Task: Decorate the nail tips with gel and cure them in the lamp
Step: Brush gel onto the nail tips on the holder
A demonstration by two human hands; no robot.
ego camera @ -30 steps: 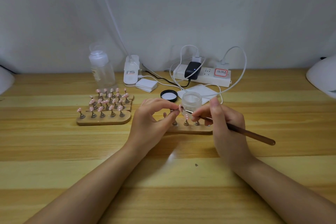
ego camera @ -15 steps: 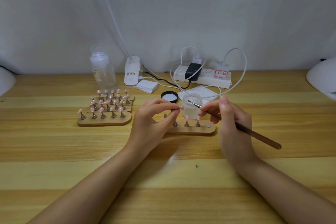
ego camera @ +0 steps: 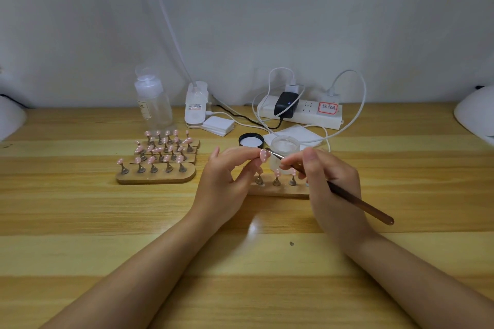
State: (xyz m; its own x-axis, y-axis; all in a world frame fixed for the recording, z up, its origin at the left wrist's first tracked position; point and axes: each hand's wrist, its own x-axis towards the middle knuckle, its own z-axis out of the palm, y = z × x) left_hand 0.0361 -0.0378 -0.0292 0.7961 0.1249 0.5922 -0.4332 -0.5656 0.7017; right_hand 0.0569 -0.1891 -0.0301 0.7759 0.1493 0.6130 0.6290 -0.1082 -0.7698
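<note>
My left hand (ego camera: pixel 227 176) pinches a pink nail tip (ego camera: pixel 263 155) with white dots, lifted above the near wooden holder (ego camera: pixel 278 190). My right hand (ego camera: pixel 327 181) grips a brown brush (ego camera: pixel 355 201); its fine tip points at the held nail tip, right beside it. The open frosted gel jar (ego camera: pixel 284 149) stands just behind the brush tip. Three more pink tips stand on pegs in the near holder, partly hidden by my fingers. Several wooden holders (ego camera: pixel 157 176) full of pink tips sit to the left.
The jar's black lid (ego camera: pixel 250 140) and white wipes (ego camera: pixel 296 132) lie behind the jar. A clear bottle (ego camera: pixel 152 104), a small white device (ego camera: pixel 196 105) and a power strip (ego camera: pixel 302 112) with cables line the wall. White lamp housings show at the right edge (ego camera: pixel 475 117) and the left edge (ego camera: pixel 10 117).
The brush tip went from the nail tip up to the gel jar's rim and has come back to the held nail tip. My left hand kept the tip raised.
</note>
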